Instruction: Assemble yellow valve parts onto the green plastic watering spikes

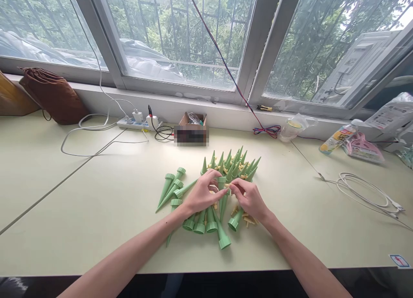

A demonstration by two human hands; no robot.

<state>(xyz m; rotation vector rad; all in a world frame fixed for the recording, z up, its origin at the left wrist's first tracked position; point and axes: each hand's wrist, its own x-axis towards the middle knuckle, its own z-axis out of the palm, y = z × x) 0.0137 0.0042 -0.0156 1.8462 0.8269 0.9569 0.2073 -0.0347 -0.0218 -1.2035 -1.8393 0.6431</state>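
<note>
Hands (202,194) (251,200) close together, green spike (221,181) and small yellow piece (227,186) between them

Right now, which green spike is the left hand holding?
The green spike whose cap shows between the left hand and right hand, beside the small yellow piece; the other spikes stand or lie outside its grip.

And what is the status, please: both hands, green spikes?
Left hand holding green spike. Right hand pinching small yellow piece beside it. Other spikes close around.
</note>
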